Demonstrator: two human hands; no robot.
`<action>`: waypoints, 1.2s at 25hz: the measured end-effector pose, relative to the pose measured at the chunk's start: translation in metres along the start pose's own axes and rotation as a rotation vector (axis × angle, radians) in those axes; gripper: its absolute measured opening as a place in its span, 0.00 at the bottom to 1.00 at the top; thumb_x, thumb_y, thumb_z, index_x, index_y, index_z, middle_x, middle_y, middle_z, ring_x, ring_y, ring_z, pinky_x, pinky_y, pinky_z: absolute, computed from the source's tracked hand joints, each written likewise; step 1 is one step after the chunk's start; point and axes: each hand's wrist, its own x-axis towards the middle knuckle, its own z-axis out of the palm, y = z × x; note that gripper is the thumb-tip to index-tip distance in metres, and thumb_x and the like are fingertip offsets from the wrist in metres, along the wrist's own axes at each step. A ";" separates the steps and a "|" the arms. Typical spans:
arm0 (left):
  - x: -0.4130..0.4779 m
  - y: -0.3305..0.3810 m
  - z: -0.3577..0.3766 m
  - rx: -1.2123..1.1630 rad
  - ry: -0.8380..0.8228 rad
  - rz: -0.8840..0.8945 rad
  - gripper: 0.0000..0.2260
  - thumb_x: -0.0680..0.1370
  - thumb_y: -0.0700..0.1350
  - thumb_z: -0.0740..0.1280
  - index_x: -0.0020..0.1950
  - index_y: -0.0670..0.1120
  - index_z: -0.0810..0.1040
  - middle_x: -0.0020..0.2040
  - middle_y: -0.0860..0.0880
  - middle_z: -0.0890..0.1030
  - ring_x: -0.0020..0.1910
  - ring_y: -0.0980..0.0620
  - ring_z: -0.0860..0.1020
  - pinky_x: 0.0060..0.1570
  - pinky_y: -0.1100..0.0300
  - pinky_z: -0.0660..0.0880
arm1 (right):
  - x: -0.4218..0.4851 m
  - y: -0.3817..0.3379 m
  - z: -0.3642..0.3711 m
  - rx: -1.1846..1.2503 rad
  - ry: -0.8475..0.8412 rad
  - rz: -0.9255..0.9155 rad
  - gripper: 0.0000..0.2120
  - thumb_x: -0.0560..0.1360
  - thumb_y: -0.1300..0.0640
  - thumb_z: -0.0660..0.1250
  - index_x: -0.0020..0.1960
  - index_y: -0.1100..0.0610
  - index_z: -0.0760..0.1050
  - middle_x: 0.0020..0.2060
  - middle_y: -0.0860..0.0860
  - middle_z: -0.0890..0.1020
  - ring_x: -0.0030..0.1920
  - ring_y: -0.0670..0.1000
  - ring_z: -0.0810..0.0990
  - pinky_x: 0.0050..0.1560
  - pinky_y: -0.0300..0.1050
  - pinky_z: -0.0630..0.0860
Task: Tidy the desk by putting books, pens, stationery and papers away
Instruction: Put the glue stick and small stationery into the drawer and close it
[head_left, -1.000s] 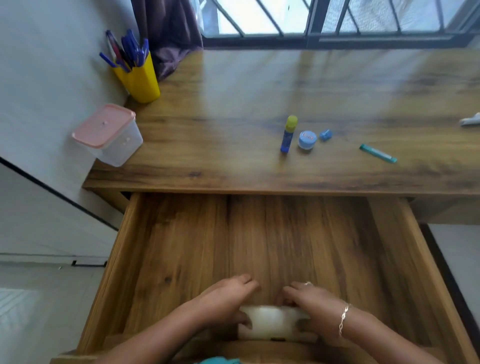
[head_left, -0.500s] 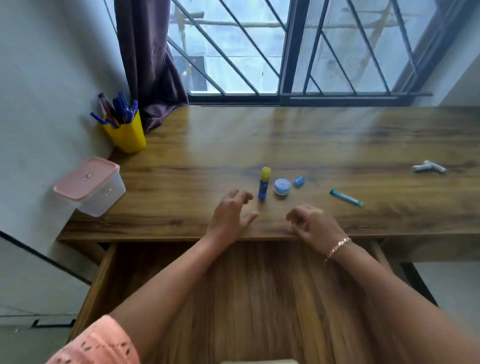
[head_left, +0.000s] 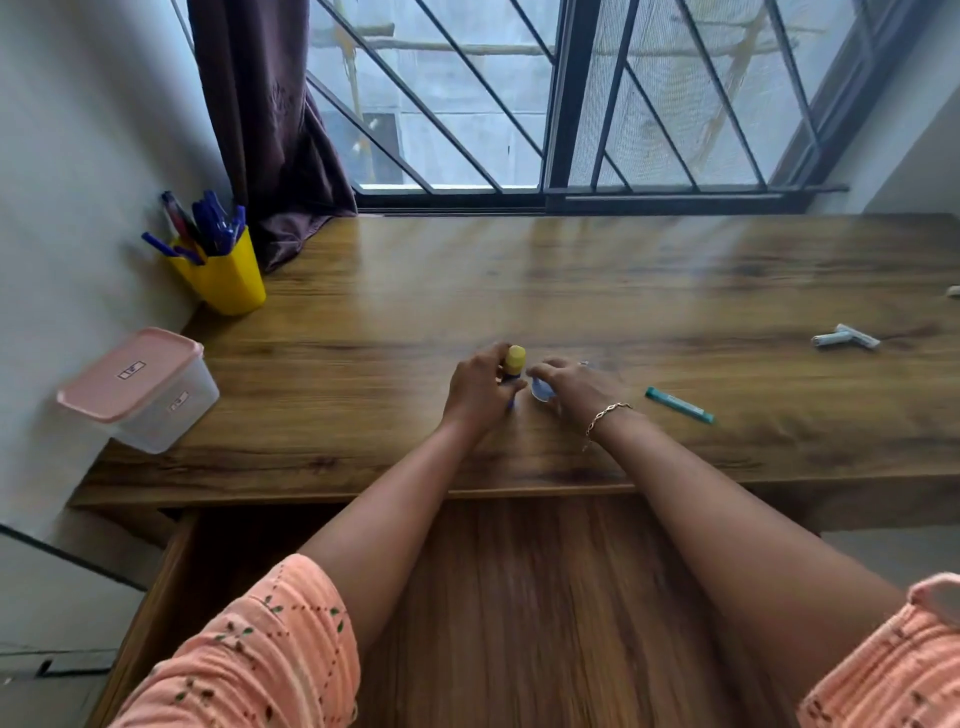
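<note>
Glue stick (head_left: 516, 359), yellow-capped: mid-desk (head_left: 571, 291), toward near edge, gripped by left hand (head_left: 478, 389) | right hand (head_left: 576, 389): just beside it, fingers curled over small blue tub (head_left: 543, 393) | teal pen (head_left: 678, 406): lying right of both hands | drawer (head_left: 519, 597): open, nearest.
</note>
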 end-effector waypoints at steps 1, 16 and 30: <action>-0.002 0.002 -0.001 -0.008 -0.002 -0.002 0.12 0.71 0.37 0.72 0.53 0.40 0.78 0.49 0.42 0.82 0.49 0.44 0.80 0.51 0.51 0.77 | -0.002 0.000 -0.002 0.013 0.012 0.006 0.23 0.76 0.65 0.59 0.69 0.52 0.67 0.67 0.52 0.70 0.63 0.57 0.73 0.55 0.46 0.71; -0.214 0.030 0.030 -0.102 -0.611 0.133 0.14 0.69 0.37 0.73 0.54 0.40 0.79 0.50 0.45 0.79 0.50 0.50 0.79 0.50 0.52 0.77 | -0.237 0.009 0.065 0.151 -0.415 0.065 0.23 0.73 0.53 0.67 0.66 0.52 0.66 0.61 0.50 0.71 0.59 0.54 0.74 0.57 0.46 0.72; -0.252 0.033 0.052 0.267 -0.973 0.251 0.18 0.77 0.41 0.64 0.67 0.46 0.71 0.64 0.48 0.73 0.60 0.49 0.74 0.55 0.59 0.73 | -0.260 -0.002 0.103 0.154 -0.632 -0.094 0.23 0.72 0.54 0.68 0.65 0.51 0.65 0.62 0.52 0.70 0.60 0.55 0.73 0.58 0.47 0.74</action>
